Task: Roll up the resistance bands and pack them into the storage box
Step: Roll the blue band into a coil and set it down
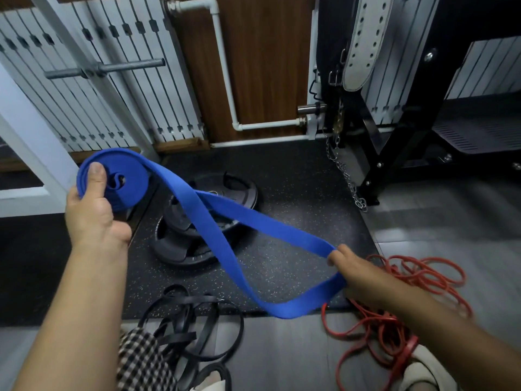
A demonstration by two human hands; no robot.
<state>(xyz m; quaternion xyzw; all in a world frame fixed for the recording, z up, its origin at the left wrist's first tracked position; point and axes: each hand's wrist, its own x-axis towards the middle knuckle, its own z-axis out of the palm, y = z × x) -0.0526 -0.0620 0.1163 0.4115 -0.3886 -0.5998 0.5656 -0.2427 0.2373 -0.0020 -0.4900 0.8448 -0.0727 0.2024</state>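
Head view. The left hand (pixel 93 204) grips the coiled part of the blue resistance band (pixel 214 218), thumb pressed flat on the face of the roll, fingers wrapped behind it. The right hand (pixel 355 273) pinches the far end of the band's loose loop between thumb and fingers. The unrolled length hangs slack between both hands, above the floor.

Below the band: stacked black weight plates (pixel 197 221) on a speckled rubber mat (pixel 296 193). Black bands (pixel 186 323) lie tangled near the lower centre; red bands (pixel 394 311) lie heaped beside the right forearm.

The band is wide, flat, matte blue, about half rolled, with one twist in the loose loop.
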